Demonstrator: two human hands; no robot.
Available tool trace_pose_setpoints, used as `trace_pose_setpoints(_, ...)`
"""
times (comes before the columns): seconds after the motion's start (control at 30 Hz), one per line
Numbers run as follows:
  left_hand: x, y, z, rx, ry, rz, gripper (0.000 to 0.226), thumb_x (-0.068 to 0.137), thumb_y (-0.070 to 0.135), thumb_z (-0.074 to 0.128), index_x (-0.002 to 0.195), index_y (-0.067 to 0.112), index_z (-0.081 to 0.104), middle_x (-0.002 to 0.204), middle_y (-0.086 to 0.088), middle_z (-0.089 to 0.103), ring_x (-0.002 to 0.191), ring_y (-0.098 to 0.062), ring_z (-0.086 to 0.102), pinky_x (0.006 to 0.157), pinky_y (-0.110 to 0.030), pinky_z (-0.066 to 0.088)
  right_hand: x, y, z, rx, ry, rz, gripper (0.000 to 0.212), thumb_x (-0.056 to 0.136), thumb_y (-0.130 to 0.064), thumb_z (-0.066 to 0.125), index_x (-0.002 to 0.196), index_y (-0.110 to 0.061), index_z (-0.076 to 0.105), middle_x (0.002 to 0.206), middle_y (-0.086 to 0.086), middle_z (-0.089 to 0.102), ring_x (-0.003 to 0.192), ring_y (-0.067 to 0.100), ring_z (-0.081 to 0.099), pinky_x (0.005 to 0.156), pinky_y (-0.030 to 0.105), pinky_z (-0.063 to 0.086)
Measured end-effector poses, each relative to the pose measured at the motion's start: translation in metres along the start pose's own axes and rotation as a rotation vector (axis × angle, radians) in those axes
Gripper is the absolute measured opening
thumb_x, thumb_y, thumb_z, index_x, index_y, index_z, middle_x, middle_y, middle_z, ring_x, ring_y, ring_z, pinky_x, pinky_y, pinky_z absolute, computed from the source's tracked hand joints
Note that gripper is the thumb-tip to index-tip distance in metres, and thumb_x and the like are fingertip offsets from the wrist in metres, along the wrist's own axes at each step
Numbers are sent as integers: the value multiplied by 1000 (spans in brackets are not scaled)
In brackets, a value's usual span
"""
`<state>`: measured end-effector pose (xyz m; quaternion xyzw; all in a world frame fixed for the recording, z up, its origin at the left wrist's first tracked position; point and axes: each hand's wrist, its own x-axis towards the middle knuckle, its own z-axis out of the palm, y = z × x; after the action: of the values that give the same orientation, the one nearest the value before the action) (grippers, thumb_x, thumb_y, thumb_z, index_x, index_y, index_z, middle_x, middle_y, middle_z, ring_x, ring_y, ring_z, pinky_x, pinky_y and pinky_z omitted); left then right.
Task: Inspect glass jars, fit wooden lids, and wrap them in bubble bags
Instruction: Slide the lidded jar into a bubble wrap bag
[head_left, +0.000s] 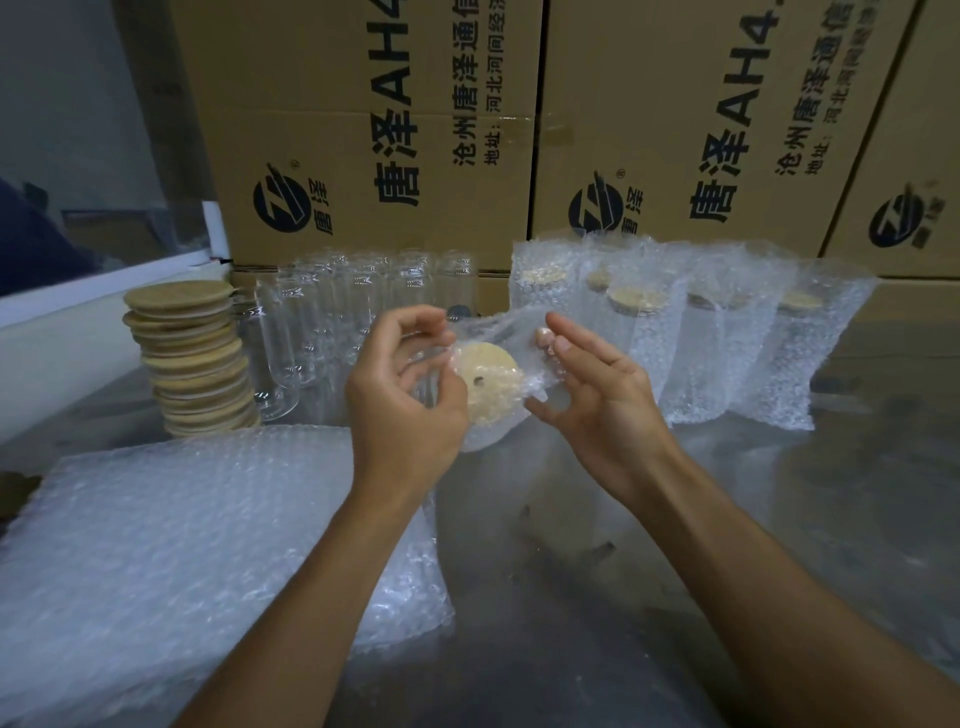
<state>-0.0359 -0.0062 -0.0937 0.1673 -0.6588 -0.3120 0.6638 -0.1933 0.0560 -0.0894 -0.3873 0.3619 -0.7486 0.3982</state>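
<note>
A lidded glass jar (488, 389) sits inside a bubble bag (498, 332), tilted with its round wooden lid and small hole facing me, held above the table. My left hand (405, 395) curls around the jar's left side with the fingers pinching the bag's edge. My right hand (597, 384) holds the bag's right side, thumb under it and fingers stretched over the top. The jar's body is mostly hidden behind the lid and my hands.
A stack of wooden lids (192, 358) stands at the left, with bare glass jars (332, 322) beside it. Several wrapped jars (691, 332) stand at the right. A pile of flat bubble bags (208, 545) lies in front left. Cardboard boxes (389, 130) wall the back.
</note>
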Motion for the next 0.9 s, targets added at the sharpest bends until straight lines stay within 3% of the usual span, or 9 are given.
trace_pose_setpoints(0.1,-1,-5,-4,156,-68,14,51,73,17,75,120,22,54,120,7,59,116,-7,57,101,-24,47,1,-4,1,104,-29,12,44,77,-16,72,121,-16,69,108,1,75,108,15,69,97,50,54)
trace_pose_setpoints(0.2,-7,-13,-7,160,-353,-122,98,57,50,90,139,36,39,141,19,43,132,7,39,100,-4,33,2,-3,-1,210,-64,13,46,78,-12,72,123,-13,66,111,3,76,107,16,72,91,50,59)
trace_pose_setpoints(0.27,-10,-20,-7,147,-444,-145,119,45,58,94,145,44,31,142,36,32,132,18,31,96,5,26,2,-3,-1,255,-86,11,49,77,-12,73,125,-11,63,108,3,77,107,16,72,83,47,61)
trace_pose_setpoints(0.37,-10,-25,-6,178,-351,-103,111,46,48,96,138,47,33,125,50,37,121,22,40,91,5,31,2,-3,-3,281,-85,30,49,83,-13,72,130,-9,60,106,0,77,109,17,72,89,54,58)
trace_pose_setpoints(0.53,-8,-22,-3,37,-153,-218,73,50,50,90,112,44,52,112,22,65,104,3,63,84,-17,50,-2,-3,-3,238,-105,97,57,92,-23,61,147,-17,49,129,1,71,121,23,67,96,53,55)
trace_pose_setpoints(0.63,-7,-20,-3,-49,-95,-299,71,54,52,88,116,45,54,115,18,68,105,-2,66,91,-33,56,-3,3,-1,-168,-133,60,62,86,-32,65,146,-26,47,130,-4,70,120,13,67,107,44,47)
trace_pose_setpoints(0.77,-6,-15,-2,-135,-37,-335,74,60,54,85,125,36,54,117,11,70,106,-6,68,94,-36,56,-10,23,-1,-709,-308,1,89,84,-43,75,158,-32,28,144,-27,43,118,-25,44,94,3,41)
trace_pose_setpoints(0.8,-6,-15,-2,-155,-34,-341,74,61,53,84,126,36,53,118,10,70,106,-7,68,93,-36,56,-12,30,-3,-770,-344,-14,92,87,-47,74,160,-31,21,149,-28,38,124,-26,39,98,2,37)
trace_pose_setpoints(0.9,-7,-15,-2,-189,-43,-354,77,66,51,81,134,37,47,124,10,66,111,-7,66,94,-37,54,-19,50,-5,-884,-377,-74,95,84,-74,61,159,-38,15,151,-31,40,137,-12,39,115,22,36)
